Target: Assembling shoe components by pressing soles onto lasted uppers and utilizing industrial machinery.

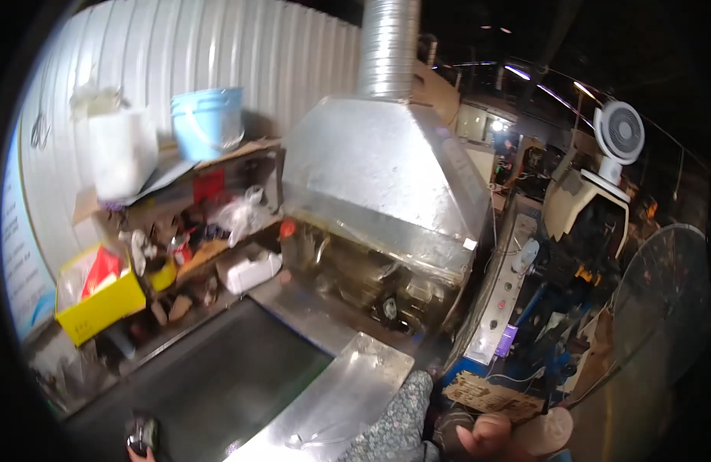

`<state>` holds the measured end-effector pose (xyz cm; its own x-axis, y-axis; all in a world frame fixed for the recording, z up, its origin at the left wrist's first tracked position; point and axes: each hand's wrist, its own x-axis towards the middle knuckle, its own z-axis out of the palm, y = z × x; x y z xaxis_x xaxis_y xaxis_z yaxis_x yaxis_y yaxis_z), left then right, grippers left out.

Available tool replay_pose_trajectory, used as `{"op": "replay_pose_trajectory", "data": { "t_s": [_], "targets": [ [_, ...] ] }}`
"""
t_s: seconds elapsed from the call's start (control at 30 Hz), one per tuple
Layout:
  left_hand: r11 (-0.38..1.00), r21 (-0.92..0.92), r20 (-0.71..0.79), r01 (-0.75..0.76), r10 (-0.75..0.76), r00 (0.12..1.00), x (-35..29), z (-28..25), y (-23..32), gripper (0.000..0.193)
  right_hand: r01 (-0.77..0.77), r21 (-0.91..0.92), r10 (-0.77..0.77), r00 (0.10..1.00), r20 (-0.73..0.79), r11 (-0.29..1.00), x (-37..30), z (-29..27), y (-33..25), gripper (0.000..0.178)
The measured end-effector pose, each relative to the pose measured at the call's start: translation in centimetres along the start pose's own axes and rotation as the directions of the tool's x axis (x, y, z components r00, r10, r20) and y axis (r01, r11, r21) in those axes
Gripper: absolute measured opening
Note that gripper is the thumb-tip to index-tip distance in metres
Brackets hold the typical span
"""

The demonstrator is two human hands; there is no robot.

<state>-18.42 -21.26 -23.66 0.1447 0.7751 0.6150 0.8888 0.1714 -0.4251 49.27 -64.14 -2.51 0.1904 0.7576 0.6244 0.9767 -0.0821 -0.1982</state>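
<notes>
At the lower left edge, the fingertips of my left hand [142, 456] close on a small dark glossy object [142, 433], whose kind I cannot make out. It is over a wide dark rectangular basin [217, 369]. Beside the basin lies a shallow shiny metal tray [359, 377], with grey floral cloth [398, 412] over its right side. My right hand [488, 436] shows at the bottom, right of the cloth, smeared, so its grip is unclear. Nearest to it is a pale round-topped thing [548, 431].
A metal hood [378, 165] with a duct rises behind the basin. Shelves at left hold a blue bucket [207, 123], a white container [121, 154] and a yellow box [101, 296]. To the right are a long control panel [502, 300], a white fan [621, 135] and a large fan guard [663, 285].
</notes>
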Motion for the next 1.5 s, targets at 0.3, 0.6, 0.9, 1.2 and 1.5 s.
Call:
{"op": "replay_pose_trajectory", "data": {
  "t_s": [0.3, 0.6, 0.9, 1.2, 1.5],
  "targets": [
    [0.44, -0.407, 0.729, 0.801, -0.371, 0.575, -1.0, 1.9, 1.8, 0.051, 0.19, 0.326, -0.139, 0.975, -0.175, 0.926, 7.0, 0.1, -5.7, 0.052],
    [-0.599, -0.162, 0.646, 0.784, 0.537, 0.543, 0.0, -20.8, 12.8, 0.043, 0.142, 0.313, -0.062, 0.965, -0.253, 0.939, 7.1, -0.2, -2.4, 0.038],
    [0.152, -0.071, -0.074, 0.986, 0.985, -0.157, -0.1, -49.8, 26.7, 0.069, 0.395, 0.471, -0.235, 0.902, -0.362, 0.789, 7.5, -4.7, -0.9, 0.067],
    [-0.081, -0.742, -0.125, 0.665, 0.992, -0.019, -1.4, -55.2, 40.3, 0.052, 0.231, 0.123, -0.251, 0.95, 0.185, 0.965, -0.8, 0.5, -0.5, 0.068],
    [-0.184, 0.129, 0.024, 0.974, 0.983, 0.182, -5.4, -53.6, 44.9, 0.031, -0.246, 0.276, 0.143, 0.928, 0.345, 0.929, -0.8, 0.4, 2.3, 0.06]
  ]
}}
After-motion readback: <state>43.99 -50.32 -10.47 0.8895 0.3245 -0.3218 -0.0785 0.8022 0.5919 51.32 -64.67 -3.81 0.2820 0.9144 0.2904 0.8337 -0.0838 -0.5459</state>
